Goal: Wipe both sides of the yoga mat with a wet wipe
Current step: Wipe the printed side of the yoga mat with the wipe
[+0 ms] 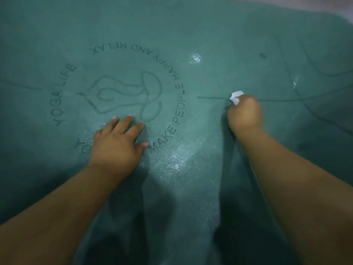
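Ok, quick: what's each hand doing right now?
Left hand: open, fingers spread flat on the mat.
Right hand: closed around the wipe, pressing it on the mat.

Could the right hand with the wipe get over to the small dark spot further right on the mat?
Probably yes. The right hand grips the wet wipe on the yoga mat, and only bare mat lies between it and the dark spot.
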